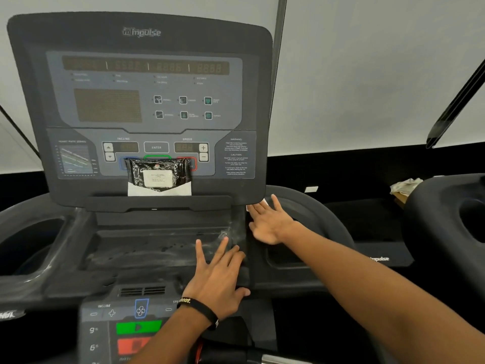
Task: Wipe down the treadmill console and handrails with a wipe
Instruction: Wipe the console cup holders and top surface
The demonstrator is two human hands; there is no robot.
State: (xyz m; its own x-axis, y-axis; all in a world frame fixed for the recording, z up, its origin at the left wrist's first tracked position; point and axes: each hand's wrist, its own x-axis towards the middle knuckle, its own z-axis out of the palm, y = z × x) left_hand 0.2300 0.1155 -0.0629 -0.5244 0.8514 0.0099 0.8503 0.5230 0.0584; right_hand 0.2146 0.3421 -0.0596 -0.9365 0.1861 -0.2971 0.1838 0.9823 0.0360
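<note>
The black treadmill console (141, 106) fills the upper left, its display dark. My right hand (270, 222) lies flat with fingers stretched, pressing a white wipe (263, 202) against the surface just below the console's lower right corner; only a small edge of the wipe shows past my fingertips. The curved right handrail (322, 211) runs behind that hand. My left hand (217, 271), a black band on its wrist, rests open and spread on the dusty, streaked tray (147, 245) below the console. A black pack of wipes (158, 176) leans on the console ledge.
Cup holders sit at the left (34, 243) and under my right forearm (286, 256). A lower control panel (126, 327) with green and red buttons is near me. A second treadmill (446, 219) stands to the right, a crumpled cloth (405, 185) beside it.
</note>
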